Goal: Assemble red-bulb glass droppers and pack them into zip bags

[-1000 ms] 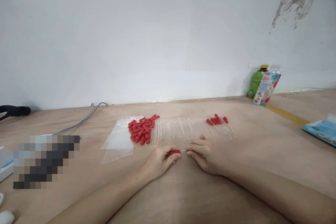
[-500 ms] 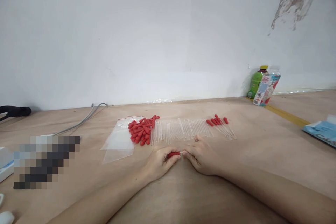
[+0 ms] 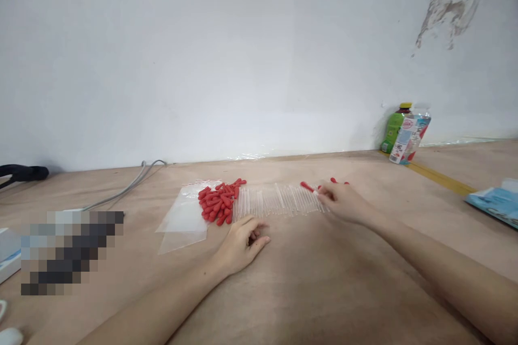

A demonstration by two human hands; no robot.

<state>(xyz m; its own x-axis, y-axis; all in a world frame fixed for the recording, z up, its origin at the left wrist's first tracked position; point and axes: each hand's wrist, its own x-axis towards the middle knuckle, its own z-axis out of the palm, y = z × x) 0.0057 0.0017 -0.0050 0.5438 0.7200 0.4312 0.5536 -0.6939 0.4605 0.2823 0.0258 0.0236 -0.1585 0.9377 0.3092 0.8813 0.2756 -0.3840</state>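
Observation:
Between the fingertips of my right hand (image 3: 342, 200) is a dropper (image 3: 308, 187), its red rubber bulb pointing left. That hand is over the right end of a row of clear glass tubes (image 3: 279, 199) and covers most of the finished droppers there; a few red bulbs (image 3: 333, 180) show past it. My left hand (image 3: 245, 242) rests on the table just below the tubes, fingers loosely curled and apart, holding nothing. A heap of red rubber bulbs (image 3: 216, 202) lies beyond it, at the left end of the row.
Clear plastic bags (image 3: 182, 215) lie left of the bulbs. A grey cable (image 3: 133, 186) runs to a pixelated dark object (image 3: 76, 250). Two bottles (image 3: 408, 135) stand against the wall at the right. A blue packet (image 3: 496, 202) lies at the right edge.
My hands have come apart. The right has moved right and away from me, carrying the dropper to the far end of the row. My left hand has let go of the red bulb.

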